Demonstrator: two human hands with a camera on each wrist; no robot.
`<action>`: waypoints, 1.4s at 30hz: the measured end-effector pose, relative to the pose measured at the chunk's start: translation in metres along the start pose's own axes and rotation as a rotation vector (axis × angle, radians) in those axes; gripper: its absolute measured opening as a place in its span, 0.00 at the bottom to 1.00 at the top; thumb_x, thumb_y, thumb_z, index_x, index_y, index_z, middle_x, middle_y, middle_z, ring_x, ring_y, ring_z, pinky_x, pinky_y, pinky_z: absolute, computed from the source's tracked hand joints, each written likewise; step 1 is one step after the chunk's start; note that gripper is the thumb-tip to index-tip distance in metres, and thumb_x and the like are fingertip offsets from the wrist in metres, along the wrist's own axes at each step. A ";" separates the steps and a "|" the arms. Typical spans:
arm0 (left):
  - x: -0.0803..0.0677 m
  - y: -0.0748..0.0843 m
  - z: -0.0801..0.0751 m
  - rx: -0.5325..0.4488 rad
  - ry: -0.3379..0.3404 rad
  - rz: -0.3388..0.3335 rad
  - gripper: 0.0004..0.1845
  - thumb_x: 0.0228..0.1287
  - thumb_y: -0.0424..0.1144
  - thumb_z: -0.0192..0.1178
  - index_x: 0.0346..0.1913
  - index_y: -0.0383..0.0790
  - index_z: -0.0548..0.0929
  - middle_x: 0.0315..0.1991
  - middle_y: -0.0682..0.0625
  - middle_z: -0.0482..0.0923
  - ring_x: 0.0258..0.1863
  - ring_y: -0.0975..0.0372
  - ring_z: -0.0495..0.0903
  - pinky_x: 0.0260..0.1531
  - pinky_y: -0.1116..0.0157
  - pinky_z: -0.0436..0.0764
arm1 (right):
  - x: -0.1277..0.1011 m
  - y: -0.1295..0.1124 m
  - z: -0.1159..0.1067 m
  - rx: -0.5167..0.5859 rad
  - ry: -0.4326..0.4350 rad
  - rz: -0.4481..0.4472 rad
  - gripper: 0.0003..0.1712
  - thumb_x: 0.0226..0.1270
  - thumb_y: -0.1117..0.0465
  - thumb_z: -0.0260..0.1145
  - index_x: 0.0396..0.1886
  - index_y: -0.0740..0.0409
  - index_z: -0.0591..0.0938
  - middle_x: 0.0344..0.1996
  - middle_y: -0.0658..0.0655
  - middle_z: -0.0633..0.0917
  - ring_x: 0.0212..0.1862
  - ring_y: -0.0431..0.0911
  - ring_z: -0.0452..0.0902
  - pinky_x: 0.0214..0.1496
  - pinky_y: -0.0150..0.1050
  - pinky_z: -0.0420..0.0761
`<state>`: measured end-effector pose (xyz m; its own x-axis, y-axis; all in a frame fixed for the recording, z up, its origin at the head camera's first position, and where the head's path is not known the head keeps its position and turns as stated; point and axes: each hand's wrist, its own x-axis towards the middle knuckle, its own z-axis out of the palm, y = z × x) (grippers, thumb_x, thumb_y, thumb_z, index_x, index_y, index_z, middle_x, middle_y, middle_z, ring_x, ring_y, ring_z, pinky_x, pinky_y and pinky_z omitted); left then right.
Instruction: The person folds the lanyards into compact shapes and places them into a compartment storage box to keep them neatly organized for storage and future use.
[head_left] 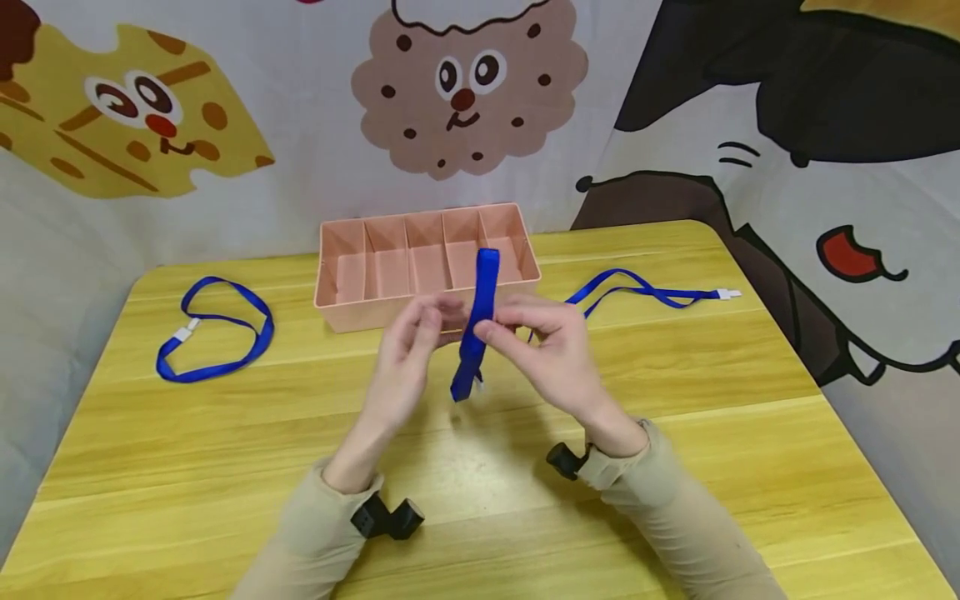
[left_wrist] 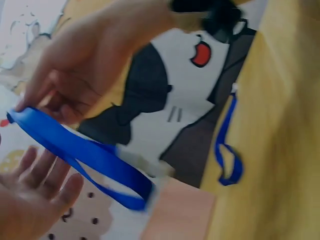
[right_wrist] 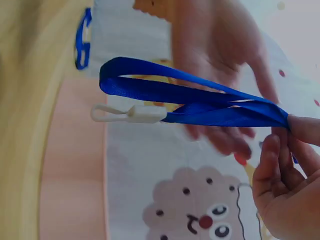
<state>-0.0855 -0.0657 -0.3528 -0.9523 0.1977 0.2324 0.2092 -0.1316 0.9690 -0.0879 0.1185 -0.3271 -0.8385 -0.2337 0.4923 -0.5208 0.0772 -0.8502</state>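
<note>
There's the blue lanyard (head_left: 482, 307), dead centre, up off the worktop (head_left: 150, 467), doubled into long loops with its white clip (right_wrist: 145, 114) poking out beside the fold. Your right hand (head_left: 551, 346) has it: that grip is pinching the strap between thumb and fingers. Your left hand (head_left: 405, 358) sits at nine o'clock to the strap, grip released, fingers loose and just beside it; whether they touch, you can't tell from here. This looks like the folding step, the bundle part-made! The next move seems to call for your left fingers to gather the free loops evenly, while that right pinch keeps the layers together. Close behind, at eleven o'clock, stands the pink divided tray (head_left: 352, 315). Wider out on the worktop, a looped lanyard (head_left: 217, 369) lies at nine o'clock, and a stretched-out lanyard (head_left: 690, 294) between two and three.
</note>
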 end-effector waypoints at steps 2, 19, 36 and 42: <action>0.000 -0.006 0.004 0.051 -0.111 -0.010 0.38 0.84 0.61 0.39 0.63 0.24 0.77 0.54 0.30 0.86 0.56 0.53 0.88 0.67 0.54 0.83 | 0.002 0.000 -0.007 0.017 0.028 0.005 0.03 0.66 0.77 0.69 0.35 0.76 0.89 0.32 0.55 0.90 0.32 0.36 0.78 0.27 0.28 0.71; -0.005 -0.019 0.024 -0.030 -0.232 -0.053 0.30 0.87 0.49 0.43 0.61 0.21 0.80 0.48 0.24 0.83 0.33 0.69 0.81 0.41 0.68 0.85 | 0.010 -0.001 -0.028 0.120 0.060 0.179 0.07 0.72 0.75 0.65 0.38 0.79 0.85 0.33 0.41 0.90 0.37 0.38 0.84 0.45 0.30 0.86; -0.009 -0.018 0.035 0.001 -0.206 -0.040 0.19 0.86 0.37 0.45 0.61 0.23 0.78 0.27 0.48 0.71 0.23 0.69 0.71 0.24 0.70 0.75 | 0.007 -0.003 -0.027 0.063 0.146 0.192 0.06 0.72 0.75 0.64 0.39 0.77 0.85 0.30 0.37 0.88 0.32 0.35 0.81 0.39 0.28 0.84; -0.013 -0.018 0.037 0.106 -0.174 -0.028 0.16 0.81 0.40 0.57 0.60 0.32 0.83 0.22 0.55 0.63 0.19 0.69 0.59 0.20 0.69 0.60 | 0.007 -0.004 -0.027 0.053 0.160 0.202 0.05 0.72 0.75 0.64 0.40 0.76 0.85 0.30 0.37 0.88 0.29 0.38 0.80 0.35 0.30 0.83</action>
<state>-0.0689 -0.0304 -0.3699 -0.9071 0.3662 0.2074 0.2142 -0.0224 0.9765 -0.0960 0.1432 -0.3148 -0.9414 -0.0620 0.3315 -0.3348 0.0547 -0.9407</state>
